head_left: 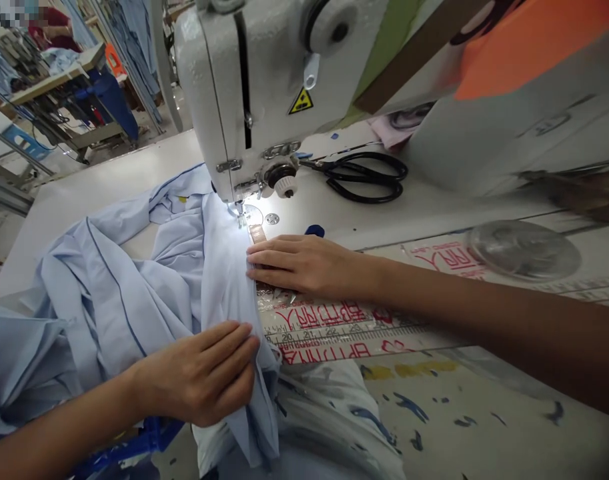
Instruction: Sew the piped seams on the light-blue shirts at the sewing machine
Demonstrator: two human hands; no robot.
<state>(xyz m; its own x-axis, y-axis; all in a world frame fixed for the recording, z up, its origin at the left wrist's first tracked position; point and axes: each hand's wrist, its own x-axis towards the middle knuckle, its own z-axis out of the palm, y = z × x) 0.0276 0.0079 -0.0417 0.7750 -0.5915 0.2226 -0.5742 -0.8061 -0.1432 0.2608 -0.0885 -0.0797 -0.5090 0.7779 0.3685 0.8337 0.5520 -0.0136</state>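
A light blue garment (174, 280) with dark piping lies over the left of the sewing table, its right edge running under the lit presser foot (241, 217) of a white sewing machine (209, 100). My left hand (204, 373) pinches that edge near the table's front, thumb and fingers closed on the cloth. Further up, my right hand (304, 263) lies flat, fingers stretched out and together, their tips at the garment's edge just below the foot. Part of the cloth hangs over the table's front edge.
Black-handled scissors (369, 177) lie behind my right hand. A ruler (344, 330) under red-printed tape runs along the front, with a clear round disc (524, 250) at right. Orange material (534, 50) hangs at upper right. A person (54, 27) is in the background.
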